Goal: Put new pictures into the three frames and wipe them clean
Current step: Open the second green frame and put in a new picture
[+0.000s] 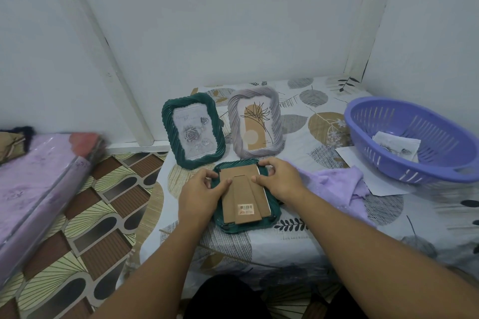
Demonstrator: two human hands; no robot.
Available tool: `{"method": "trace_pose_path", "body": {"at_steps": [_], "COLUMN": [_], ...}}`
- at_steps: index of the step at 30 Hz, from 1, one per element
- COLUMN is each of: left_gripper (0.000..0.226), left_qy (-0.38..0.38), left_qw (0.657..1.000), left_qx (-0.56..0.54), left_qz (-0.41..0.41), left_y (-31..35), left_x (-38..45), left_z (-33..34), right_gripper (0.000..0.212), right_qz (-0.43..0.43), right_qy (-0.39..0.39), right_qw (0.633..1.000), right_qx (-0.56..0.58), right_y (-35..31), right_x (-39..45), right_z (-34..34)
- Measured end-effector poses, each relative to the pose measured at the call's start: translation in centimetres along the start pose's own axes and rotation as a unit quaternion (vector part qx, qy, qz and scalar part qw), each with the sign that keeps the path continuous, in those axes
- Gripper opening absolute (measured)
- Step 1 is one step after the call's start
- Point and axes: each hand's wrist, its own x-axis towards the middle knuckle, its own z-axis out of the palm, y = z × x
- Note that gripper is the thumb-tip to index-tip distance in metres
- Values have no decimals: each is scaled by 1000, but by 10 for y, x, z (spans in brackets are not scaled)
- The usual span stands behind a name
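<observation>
Nearest to the person, a green frame (pixel 245 225) lies face down on the worktop (pixel 298 248), with its brown cardboard back (pixel 242 190) and folded stand turned up. The left hand (pixel 201 195) holds the left side of the back, fingers curled at the edge; the right hand (pixel 281 180) pinches the upper right corner in the same way — both hands grasp the frame, neither is released. The back looks thin and light, and it will bend if it is pulled by one corner, so it is better to take it by both long edges. The glass below is probably fragile and slippery. Just to the right lies a purple cloth (pixel 342 184), soft, ready for wiping. Farther away stand a second green frame (pixel 193 130) and a grey frame (pixel 255 123), both upright with pictures inside. At the far right — a purple basket (pixel 404 163) with some paper in it.
</observation>
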Motion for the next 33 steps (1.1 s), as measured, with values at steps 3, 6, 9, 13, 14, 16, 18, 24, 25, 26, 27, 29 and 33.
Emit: {"method": "trace_pose_path", "body": {"at_steps": [3, 6, 9, 13, 14, 16, 18, 24, 25, 26, 27, 29, 33], "left_gripper": [30, 31, 31, 31, 31, 31, 31, 32, 32, 32, 32, 32, 30], "left_qy": [-2, -5, -8, -8, -8, -8, -7, -6, -6, -6, -6, -6, -15], "left_qw": [1000, 1000, 1000, 1000, 1000, 1000, 1000, 1000, 1000, 1000, 1000, 1000, 1000], "left_qx": [4, 5, 8, 8, 7, 7, 9, 10, 10, 10, 10, 10, -4], "left_qz": [0, -2, -3, -2, -2, -4, -3, -6, -7, -8, -8, -8, -1], "left_y": [0, -1, -1, 1, 1, 2, 2, 3, 3, 3, 4, 4, 2], "left_x": [0, 1, 1, 1, 1, 0, 0, -1, -1, -1, -1, 0, 0], "left_z": [0, 0, 0, 0, 0, 0, -1, -2, -2, -2, -2, -3, -4], "right_gripper": [51, 51, 50, 50, 50, 50, 49, 46, 48, 48, 48, 48, 58], "right_qz": [-11, -7, -4, -4, -2, -3, -7, -41, -66, -90, -112, -135, -135], "right_qy": [-5, -18, -28, -26, -26, -25, -22, 20, 25, 18, 2, -48, -114], "right_qw": [1000, 1000, 1000, 1000, 1000, 1000, 1000, 998, 994, 990, 985, 978, 965], "right_qx": [5, 15, 14, 4, 4, -2, -10, -53, -83, -109, -128, -151, -195], "right_y": [1, 0, -1, -2, -1, -1, -1, -9, -11, -14, -17, -22, -20], "right_x": [-1, -2, -4, -4, -4, -4, -4, -9, -11, -15, -19, -28, -35], "right_z": [-1, 0, -2, -3, -3, -3, -3, -8, -9, -9, -10, -11, -12]}}
